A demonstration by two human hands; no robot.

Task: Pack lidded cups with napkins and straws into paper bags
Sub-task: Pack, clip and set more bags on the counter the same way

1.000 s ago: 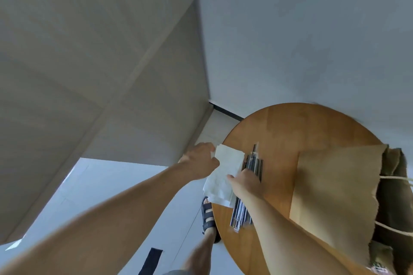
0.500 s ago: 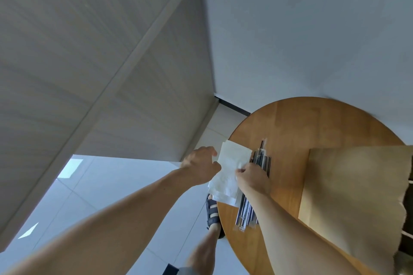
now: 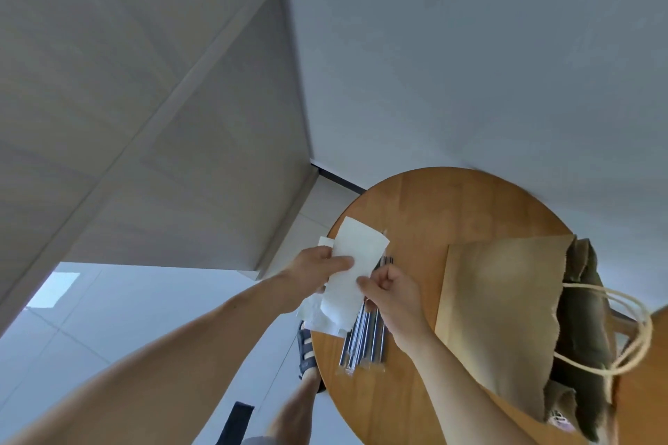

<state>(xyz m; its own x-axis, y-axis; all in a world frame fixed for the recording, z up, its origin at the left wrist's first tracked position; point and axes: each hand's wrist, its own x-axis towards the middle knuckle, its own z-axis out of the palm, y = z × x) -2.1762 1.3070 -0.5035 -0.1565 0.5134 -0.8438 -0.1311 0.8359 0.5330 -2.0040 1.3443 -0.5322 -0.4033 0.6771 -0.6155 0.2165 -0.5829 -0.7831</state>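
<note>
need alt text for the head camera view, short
Two bare hands, left hand and right hand, pinch a white napkin above wrapped straws on a round wooden table. An open brown paper bag stands right.

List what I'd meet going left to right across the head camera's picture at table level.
Left hand → napkin → right hand → paper bag → bag handles.
</note>
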